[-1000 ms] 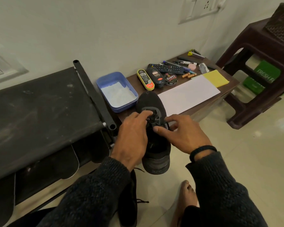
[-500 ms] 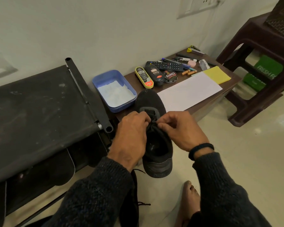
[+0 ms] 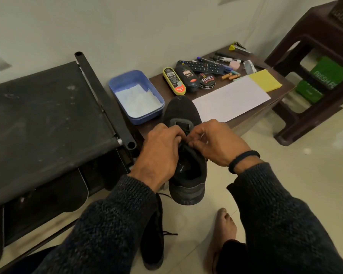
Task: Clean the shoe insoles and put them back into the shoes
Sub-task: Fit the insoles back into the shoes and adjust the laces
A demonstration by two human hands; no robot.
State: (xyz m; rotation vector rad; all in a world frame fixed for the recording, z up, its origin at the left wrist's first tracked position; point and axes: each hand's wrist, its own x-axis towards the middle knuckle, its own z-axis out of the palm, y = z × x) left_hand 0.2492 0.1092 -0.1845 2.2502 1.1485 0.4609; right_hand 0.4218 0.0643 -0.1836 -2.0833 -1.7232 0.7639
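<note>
Head view: a black shoe (image 3: 186,171) is held at frame centre, toe resting on the edge of the low brown table (image 3: 281,89), heel toward the viewer. Its laces (image 3: 183,140) are pinched by the curled fingers of both the left hand (image 3: 160,153) and the right hand (image 3: 212,143). A second shoe (image 3: 152,240) lies on the floor at 6 o'clock (partly hidden by a sleeve). A blue tray (image 3: 136,95) is seen at 11 o'clock of the held shoe, white paper (image 3: 230,98) at 2 o'clock.
</note>
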